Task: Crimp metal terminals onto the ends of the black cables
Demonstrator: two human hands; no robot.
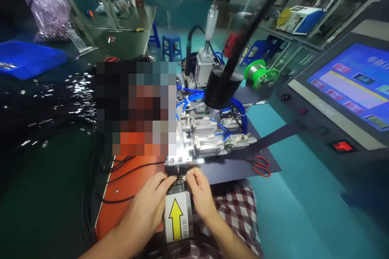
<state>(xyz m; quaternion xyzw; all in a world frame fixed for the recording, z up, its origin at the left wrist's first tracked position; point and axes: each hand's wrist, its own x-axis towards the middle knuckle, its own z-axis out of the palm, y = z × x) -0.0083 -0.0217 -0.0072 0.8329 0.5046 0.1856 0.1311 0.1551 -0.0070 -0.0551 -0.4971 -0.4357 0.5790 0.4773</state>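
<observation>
Both hands meet at the near end of a bench machine (pixel 209 141) with metal slides and blue air tubes. My left hand (pixel 150 196) has its thumb and fingers pinched together at the left side of a narrow track (pixel 177 187). A black cable (pixel 118 201) runs across an orange board (pixel 130 182) and disappears under that hand. On the track's right side my right hand (pixel 199 194) is closed, thumb against fingers. Whatever lies between the fingertips is too small to make out. Just below the hands is a white label with a yellow arrow (pixel 175 218).
Red-handled scissors (pixel 261 166) lie on the dark plate (pixel 234 168) at right. A screen panel (pixel 349 85) stands farther right. Overhead hangs a black cylinder on an arm (pixel 223 87), near a green solder spool (pixel 259 73). Many black cables with shiny ends (pixel 45 101) lie left.
</observation>
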